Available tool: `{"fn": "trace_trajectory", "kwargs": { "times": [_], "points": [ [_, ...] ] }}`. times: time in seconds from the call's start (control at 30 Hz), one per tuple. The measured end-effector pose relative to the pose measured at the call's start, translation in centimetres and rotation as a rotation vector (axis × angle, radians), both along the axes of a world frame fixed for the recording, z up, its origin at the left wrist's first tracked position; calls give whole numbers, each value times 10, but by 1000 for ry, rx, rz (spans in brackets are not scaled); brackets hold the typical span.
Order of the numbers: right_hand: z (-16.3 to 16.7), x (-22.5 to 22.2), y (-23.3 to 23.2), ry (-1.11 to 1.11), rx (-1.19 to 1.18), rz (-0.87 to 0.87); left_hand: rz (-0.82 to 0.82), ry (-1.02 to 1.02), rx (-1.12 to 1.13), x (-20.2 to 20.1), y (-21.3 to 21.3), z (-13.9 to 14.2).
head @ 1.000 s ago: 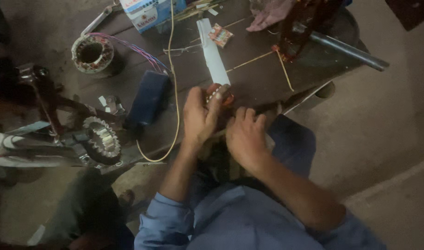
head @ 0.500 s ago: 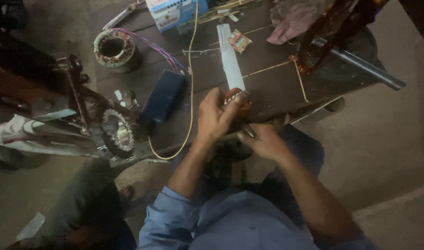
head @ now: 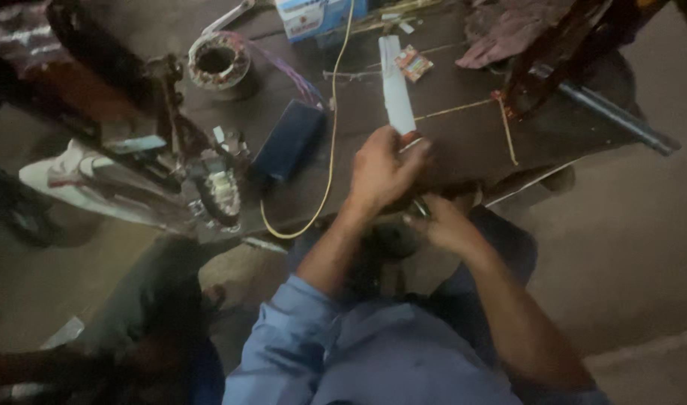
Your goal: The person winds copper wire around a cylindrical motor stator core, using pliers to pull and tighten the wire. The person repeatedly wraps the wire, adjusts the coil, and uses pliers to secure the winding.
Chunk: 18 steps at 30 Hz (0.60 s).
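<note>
Left hand (head: 381, 174): closed around the near end of a long white strip (head: 396, 94), which lies on the dark table (head: 463, 139). Right hand (head: 444, 223): just below the strip's near end, at the table edge; grip unclear. Blue case (head: 287, 140), yellow cord (head: 332, 127): left of strip.

Left hand (head: 381, 172) is extended forward with fingers curled closed; right hand (head: 444, 223) is held lower, fingers pinched.
</note>
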State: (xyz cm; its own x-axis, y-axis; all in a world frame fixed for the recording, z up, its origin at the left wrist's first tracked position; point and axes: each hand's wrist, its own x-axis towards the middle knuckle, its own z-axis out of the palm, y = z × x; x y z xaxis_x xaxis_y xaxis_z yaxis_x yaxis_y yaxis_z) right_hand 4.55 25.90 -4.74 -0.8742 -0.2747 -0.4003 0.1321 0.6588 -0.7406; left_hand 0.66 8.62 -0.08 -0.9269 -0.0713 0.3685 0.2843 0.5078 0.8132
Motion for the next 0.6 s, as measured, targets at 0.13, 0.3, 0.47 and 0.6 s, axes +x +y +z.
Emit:
{"fn": "trace_trajectory", "kwargs": {
  "times": [0.13,0.3,0.47,0.6],
  "points": [
    [16,24,-15,801,493,132,-38,-19,-58,6,13,6],
    [21,30,-19,645,560,119,-14,-83,-123,14,13,11],
    [17,12,-11,359,303,143,-29,-39,-52,15,8,9],
    [7,3,-3,321,146,33,5,-246,74,1,-7,5]
  ]
}}
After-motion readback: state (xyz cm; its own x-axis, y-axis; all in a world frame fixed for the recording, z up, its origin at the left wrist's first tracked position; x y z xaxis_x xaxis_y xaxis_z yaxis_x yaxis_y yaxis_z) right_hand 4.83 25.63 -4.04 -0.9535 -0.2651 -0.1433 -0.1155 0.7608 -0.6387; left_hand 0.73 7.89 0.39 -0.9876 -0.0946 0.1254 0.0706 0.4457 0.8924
